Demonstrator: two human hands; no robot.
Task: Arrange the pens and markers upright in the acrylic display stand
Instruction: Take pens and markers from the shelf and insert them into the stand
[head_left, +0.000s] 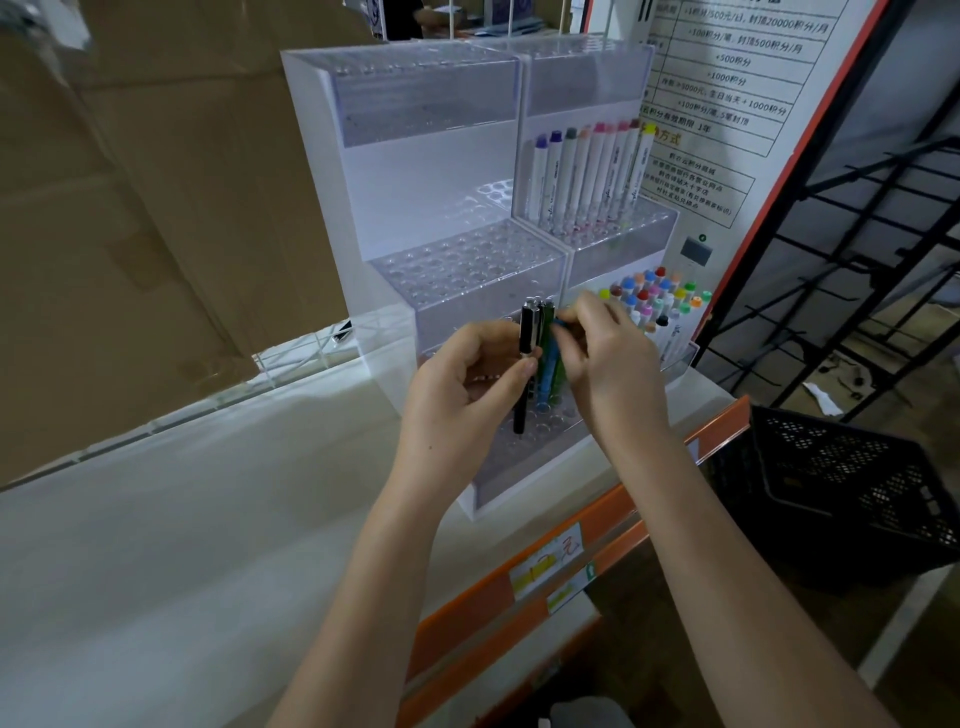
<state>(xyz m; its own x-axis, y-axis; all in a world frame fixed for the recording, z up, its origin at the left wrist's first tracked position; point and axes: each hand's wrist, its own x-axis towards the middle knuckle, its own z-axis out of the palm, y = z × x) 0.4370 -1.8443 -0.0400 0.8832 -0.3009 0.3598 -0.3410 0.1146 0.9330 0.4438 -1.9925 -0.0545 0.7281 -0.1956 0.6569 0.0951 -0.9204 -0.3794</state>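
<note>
2 hands meet over the lowest left tier of the acrylic display stand (441, 156), which sits on a white shelf (156, 545) with an orange front rail (519, 587). The left hand (462, 382) is curled round a small bundle of pens held upright, thumb pressed against a black pen (523, 384) whose lower end hangs close over the holes of that tier. The right hand (610, 353) pinches the top of a blue pen (549, 364) in the same bundle with its fingertips; a green pen (560, 371) stands just beside it. Whether the blue and green pens are already seated in holes or only held over them I cannot tell, since the hands cover their lower ends.

Much of the right half looks done, to my eye. 1 row of white-barrelled markers (587, 176) with coloured caps stands upright on the right middle tier, and a dense cluster of coloured-capped markers (654, 301) fills the right lower tier behind the right hand. The left half is the work remaining: its middle tier (467, 260) shows only bare holes, the top tiers on both sides hold nothing I can see, and the lower left tier is only now getting its first pens. I would judge the job under halfway.

A black plastic crate (852, 483) sits low at the right, and a printed notice board (727, 93) stands behind the stand.
</note>
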